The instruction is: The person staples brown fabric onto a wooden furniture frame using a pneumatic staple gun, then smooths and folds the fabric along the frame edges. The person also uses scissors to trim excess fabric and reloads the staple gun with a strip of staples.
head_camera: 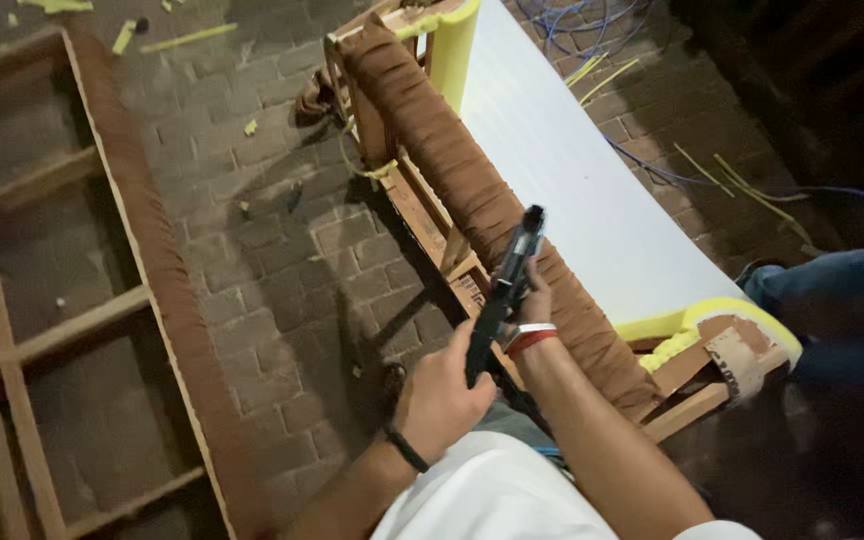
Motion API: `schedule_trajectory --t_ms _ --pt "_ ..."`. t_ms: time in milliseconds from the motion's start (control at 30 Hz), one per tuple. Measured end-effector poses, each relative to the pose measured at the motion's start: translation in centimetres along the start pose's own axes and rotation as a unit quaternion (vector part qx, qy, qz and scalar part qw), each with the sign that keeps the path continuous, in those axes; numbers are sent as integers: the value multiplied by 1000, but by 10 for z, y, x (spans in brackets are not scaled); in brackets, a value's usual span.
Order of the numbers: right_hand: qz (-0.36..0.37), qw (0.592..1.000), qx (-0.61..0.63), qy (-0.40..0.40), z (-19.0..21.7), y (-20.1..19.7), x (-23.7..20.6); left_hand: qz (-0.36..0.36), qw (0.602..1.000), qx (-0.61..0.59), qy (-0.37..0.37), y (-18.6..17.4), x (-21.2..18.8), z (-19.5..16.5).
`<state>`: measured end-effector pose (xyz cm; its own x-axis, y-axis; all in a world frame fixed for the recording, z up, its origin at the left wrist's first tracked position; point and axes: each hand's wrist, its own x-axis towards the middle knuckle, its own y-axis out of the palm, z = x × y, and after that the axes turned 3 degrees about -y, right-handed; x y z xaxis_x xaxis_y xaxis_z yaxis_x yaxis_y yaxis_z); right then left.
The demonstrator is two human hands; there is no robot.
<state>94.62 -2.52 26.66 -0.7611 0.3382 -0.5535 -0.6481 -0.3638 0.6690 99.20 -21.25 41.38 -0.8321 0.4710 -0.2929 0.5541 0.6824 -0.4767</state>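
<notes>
A black staple gun points its nose at the brown fabric-wrapped edge of a wooden furniture frame. My left hand, with a dark band at the wrist, grips the tool's handle from below. My right hand, wearing a red and white wristband, rests on the brown fabric beside the tool's upper body; its fingers are mostly hidden behind the tool. White sheet material over yellow foam covers the frame's far side.
A second wooden frame with a brown fabric edge lies on the brick floor at left. Yellow foam scraps litter the floor. Blue cables lie at the top right. A person's leg in jeans is at right.
</notes>
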Motion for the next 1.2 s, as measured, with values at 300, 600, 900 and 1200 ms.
schedule_trajectory --t_ms 300,600,900,1200 --pt "-61 947 -311 53 4 -59 16 -61 989 -3 -137 26 -3 9" --pt "204 821 -527 -84 77 -39 16 -181 979 6 -97 35 -25 23" --pt "431 716 -534 -130 106 17 0 -225 972 -46 -54 41 -37 19" --pt "495 309 -682 -441 149 97 -7 -155 984 -33 -86 31 -27 1"
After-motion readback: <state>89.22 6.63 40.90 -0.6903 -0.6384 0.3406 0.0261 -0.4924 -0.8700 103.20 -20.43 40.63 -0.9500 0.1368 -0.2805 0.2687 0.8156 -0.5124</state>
